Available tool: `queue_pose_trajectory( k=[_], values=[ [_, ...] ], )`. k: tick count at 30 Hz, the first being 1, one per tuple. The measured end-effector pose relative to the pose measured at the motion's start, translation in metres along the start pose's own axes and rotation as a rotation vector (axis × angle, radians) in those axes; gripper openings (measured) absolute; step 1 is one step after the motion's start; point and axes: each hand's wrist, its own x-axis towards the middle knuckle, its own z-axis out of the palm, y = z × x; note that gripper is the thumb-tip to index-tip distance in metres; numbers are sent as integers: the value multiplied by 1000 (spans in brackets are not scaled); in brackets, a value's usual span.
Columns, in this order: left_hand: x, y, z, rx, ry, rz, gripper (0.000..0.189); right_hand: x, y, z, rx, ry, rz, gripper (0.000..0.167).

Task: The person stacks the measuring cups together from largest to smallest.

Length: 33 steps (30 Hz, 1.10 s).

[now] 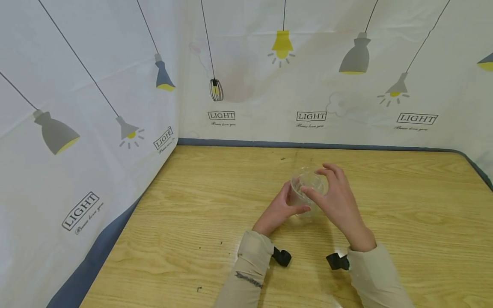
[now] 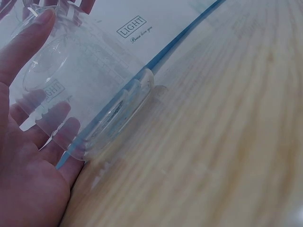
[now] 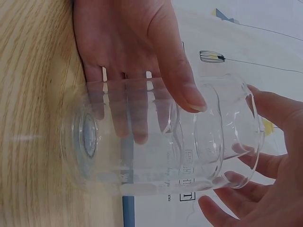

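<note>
A tall clear plastic container [image 3: 151, 163] stands upright on the wooden table, its base touching the surface. Its mouth holds a second clear, cup-like piece [image 3: 210, 137], seemingly set partly inside; the transparency makes the exact boundary hard to tell. My left hand [image 1: 280, 209] grips the container's side, thumb at the front and fingers wrapped behind the wall. From above, my right hand [image 1: 340, 203] holds the rim of the upper piece [image 1: 307, 182] between thumb and fingers. In the left wrist view, the container's ridged base [image 2: 120, 118] is visible below the left fingers.
The wood-grain table [image 1: 185, 239] extends around both hands. White cloth [image 1: 254, 102] printed with lamps and "LIGHT" lettering hangs behind and along the left, its blue border [image 1: 269, 144] meeting the table edge. Black wrist mounts [image 1: 283, 258] sit at both sleeve cuffs.
</note>
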Motion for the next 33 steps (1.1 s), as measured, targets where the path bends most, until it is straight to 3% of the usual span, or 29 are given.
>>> queue_pose_trajectory(
  k=[33],
  values=[
    [-1,4,0,-16,-14,18,78,0,1,5,-13,9,-23,61]
  ],
)
